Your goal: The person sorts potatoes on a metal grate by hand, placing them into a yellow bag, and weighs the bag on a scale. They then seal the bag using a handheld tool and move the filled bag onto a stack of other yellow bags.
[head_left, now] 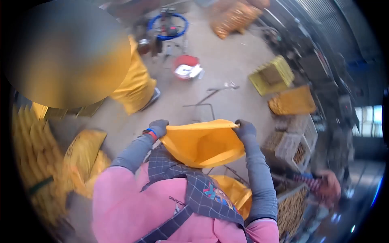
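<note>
A yellow sack is stretched out in front of my body, its mouth spread wide so that the inside shows. My left hand, in a grey glove with a red and blue band at the wrist, grips the left end of the rim. At the right end of the rim, my right hand, also in a grey glove, is closed on the cloth. Another yellow sack shows below, partly hidden by my apron and right arm.
A metal rod frame and a red bucket are on the floor ahead. To the right are a yellow crate, a filled orange sack, white crates and a bent-over person. Filled yellow sacks lie left. A blurred round patch covers the upper left.
</note>
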The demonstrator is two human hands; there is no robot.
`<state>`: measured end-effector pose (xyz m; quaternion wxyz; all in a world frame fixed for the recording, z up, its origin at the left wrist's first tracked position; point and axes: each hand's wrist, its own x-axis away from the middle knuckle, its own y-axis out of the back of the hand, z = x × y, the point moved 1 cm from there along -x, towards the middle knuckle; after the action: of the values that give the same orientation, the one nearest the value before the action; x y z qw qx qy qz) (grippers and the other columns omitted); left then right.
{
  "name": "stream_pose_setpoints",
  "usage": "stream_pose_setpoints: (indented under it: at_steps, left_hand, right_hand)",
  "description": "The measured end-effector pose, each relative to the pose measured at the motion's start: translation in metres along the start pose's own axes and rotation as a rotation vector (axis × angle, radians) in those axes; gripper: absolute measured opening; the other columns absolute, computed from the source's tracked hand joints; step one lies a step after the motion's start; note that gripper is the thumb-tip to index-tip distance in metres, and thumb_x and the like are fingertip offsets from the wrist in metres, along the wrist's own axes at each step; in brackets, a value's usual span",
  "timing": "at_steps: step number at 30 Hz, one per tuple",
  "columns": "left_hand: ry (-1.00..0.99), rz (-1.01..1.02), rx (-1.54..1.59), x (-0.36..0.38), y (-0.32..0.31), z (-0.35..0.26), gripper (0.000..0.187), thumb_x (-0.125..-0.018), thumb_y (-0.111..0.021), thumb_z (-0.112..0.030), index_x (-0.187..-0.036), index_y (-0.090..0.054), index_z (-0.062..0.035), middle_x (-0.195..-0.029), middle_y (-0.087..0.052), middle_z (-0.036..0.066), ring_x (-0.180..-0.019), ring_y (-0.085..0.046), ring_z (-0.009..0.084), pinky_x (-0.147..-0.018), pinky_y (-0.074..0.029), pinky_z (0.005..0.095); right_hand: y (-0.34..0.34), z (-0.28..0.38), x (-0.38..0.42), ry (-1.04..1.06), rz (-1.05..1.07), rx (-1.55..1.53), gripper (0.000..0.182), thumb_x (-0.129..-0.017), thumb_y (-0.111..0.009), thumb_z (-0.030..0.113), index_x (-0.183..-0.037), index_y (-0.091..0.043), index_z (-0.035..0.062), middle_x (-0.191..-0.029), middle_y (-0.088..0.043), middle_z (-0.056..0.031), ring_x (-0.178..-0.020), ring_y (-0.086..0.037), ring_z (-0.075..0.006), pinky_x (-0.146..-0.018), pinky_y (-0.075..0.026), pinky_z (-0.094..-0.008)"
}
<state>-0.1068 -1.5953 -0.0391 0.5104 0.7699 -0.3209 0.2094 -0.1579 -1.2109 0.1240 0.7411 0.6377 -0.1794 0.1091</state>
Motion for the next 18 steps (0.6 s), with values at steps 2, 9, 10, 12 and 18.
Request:
stream_pose_setpoints:
  at_steps: [2,9,10,12,18]
  left_hand:
    - [0.285,-0.242,0.085,0.018,-0.040,0.025,0.044,-0.069,-0.073,-0.025,-0.111,-0.067,-0.0133,-0.103,-0.070,0.014,-0.098,-0.066,0.0319,-0.086,-0.052,0.0428]
    - [0.016,-0.525,0.677,0.118,-0.206,-0.031,0.060,-0.071,-0.070,-0.009,-0.130,-0.059,-0.0117,-0.115,-0.069,0.006,-0.111,-0.062,0.0218,-0.098,-0.047,0.0362]
    - [0.156,-0.449,0.669,0.131,-0.202,-0.045,0.053,-0.073,-0.069,-0.009,-0.125,-0.062,-0.0104,-0.111,-0.070,0.006,-0.109,-0.064,0.0220,-0.098,-0.047,0.0367]
    - [0.485,-0.526,0.747,0.192,-0.152,-0.100,0.039,-0.078,-0.066,-0.011,-0.117,-0.064,-0.0061,-0.107,-0.071,0.007,-0.106,-0.065,0.0240,-0.096,-0.049,0.0388]
    - [0.452,-1.278,2.661,0.171,-0.243,-0.057,0.025,-0.094,-0.052,-0.012,-0.115,-0.064,-0.0054,-0.109,-0.069,0.009,-0.103,-0.066,0.0272,-0.097,-0.051,0.0367]
  right_hand:
    - [-0.007,0.005,-0.002,0.181,-0.091,-0.011,0.025,-0.081,-0.069,0.030,-0.104,-0.070,0.0193,-0.096,-0.071,-0.0104,-0.090,-0.067,-0.0329,-0.080,-0.053,-0.0417]
    - [-0.083,-0.066,-0.080,0.536,-0.418,-0.686,0.027,-0.092,-0.054,0.013,-0.114,-0.065,0.0006,-0.108,-0.069,-0.0120,-0.093,-0.066,-0.0241,-0.085,-0.053,-0.0374]
    - [-0.090,-0.060,-0.087,0.300,-0.285,-1.069,0.028,-0.093,-0.053,0.013,-0.116,-0.064,0.0008,-0.107,-0.068,-0.0107,-0.096,-0.065,-0.0243,-0.085,-0.055,-0.0382]
    - [-0.097,-0.062,-0.096,0.248,-0.099,-1.423,0.034,-0.096,-0.049,0.013,-0.126,-0.058,0.0011,-0.117,-0.062,-0.0145,-0.100,-0.063,-0.0264,-0.086,-0.055,-0.0396]
    - [-0.093,0.005,0.006,0.344,0.341,-1.579,0.042,-0.098,-0.040,0.012,-0.138,-0.047,0.0001,-0.130,-0.055,-0.0171,-0.116,-0.057,-0.0325,-0.100,-0.048,-0.0449]
